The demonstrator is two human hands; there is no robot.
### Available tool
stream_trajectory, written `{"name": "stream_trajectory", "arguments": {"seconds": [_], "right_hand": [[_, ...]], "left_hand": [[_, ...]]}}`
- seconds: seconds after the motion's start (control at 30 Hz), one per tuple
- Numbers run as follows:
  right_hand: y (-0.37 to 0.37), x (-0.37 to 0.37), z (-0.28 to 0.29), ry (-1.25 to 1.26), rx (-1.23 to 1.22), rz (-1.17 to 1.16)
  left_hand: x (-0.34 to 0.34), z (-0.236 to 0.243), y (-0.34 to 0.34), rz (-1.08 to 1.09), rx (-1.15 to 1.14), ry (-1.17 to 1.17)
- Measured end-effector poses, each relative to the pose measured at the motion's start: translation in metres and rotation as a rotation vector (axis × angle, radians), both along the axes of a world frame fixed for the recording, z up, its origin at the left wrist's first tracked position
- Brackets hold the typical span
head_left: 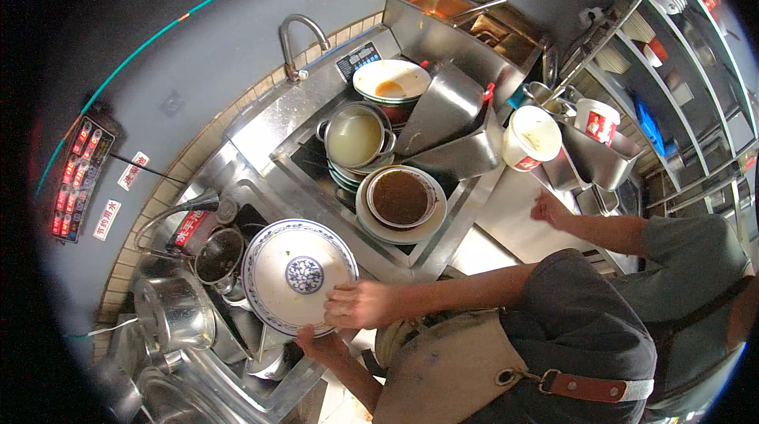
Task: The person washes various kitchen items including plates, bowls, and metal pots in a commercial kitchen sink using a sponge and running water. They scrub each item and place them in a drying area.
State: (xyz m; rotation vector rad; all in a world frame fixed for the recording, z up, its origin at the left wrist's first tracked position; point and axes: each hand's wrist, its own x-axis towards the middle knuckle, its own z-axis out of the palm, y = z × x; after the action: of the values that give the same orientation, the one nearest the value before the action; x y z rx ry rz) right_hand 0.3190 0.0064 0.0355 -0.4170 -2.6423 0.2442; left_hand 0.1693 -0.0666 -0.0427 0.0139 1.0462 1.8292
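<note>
Hands [357, 304] and [316, 342] both grip one large white plate [292, 272] with a blue rim band and a blue centre medallion. The plate serves as the reference point for all positions below.

Right hand: rests on the plate's near right rim, fingers curled over the edge, closed on the plate. Its forearm runs off to the right of the plate.

Left hand: sits under the plate's near edge, fingers wrapped around the rim from below, closed on the plate.

The plate is held tilted, face up, above a steel sink [237, 376].

Surrounding items:
- Metal strainer [219, 256], touching or just beside the plate's left rim; contact cannot be confirmed.
- Steel pot [174, 309], left of the plate and slightly nearer the person, well inside the sink area.
- Bowl of brown sauce [400, 197] on a stack of white plates, beyond the plate to the right.
- Pot of pale liquid [355, 137], farther beyond the plate, behind the brown bowl.
- White bowl with orange residue [391, 80], farthest beyond the plate, near the steel faucet [296, 40].
- White paper bucket [531, 138], well to the right of the plate.
- A co-worker's hand [549, 209], right of the plate, apart from it, over the steel counter [514, 222].
</note>
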Motion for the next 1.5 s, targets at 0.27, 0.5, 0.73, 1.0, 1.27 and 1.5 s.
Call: {"name": "stream_trajectory", "arguments": {"seconds": [0.27, 0.5, 0.73, 1.0, 1.27, 1.5], "right_hand": [[0.074, 0.045, 0.027, 0.016, 0.197, 0.223], [0.11, 0.026, 0.077, 0.342, -0.063, 0.272], [0.164, 0.027, 0.039, 0.636, -1.289, 0.311], [0.081, 0.023, -0.057, 1.279, -1.947, 0.043], [0.08, 0.043, -0.047, 1.42, -2.083, -0.338], [0.077, 0.055, -0.038, 1.391, -2.054, -0.52]], "left_hand": [[-0.017, 0.028, 0.003, -0.181, -0.063, -0.07], [-0.021, 0.032, 0.017, -0.299, 0.015, -0.34], [0.016, 0.044, 0.042, -0.47, 0.218, -0.499], [0.054, 0.072, 0.048, -0.878, 0.404, -0.837], [0.059, 0.0, 0.038, -0.845, 0.539, -0.859], [0.074, 0.019, 0.055, -0.613, 0.203, -0.437]]}}
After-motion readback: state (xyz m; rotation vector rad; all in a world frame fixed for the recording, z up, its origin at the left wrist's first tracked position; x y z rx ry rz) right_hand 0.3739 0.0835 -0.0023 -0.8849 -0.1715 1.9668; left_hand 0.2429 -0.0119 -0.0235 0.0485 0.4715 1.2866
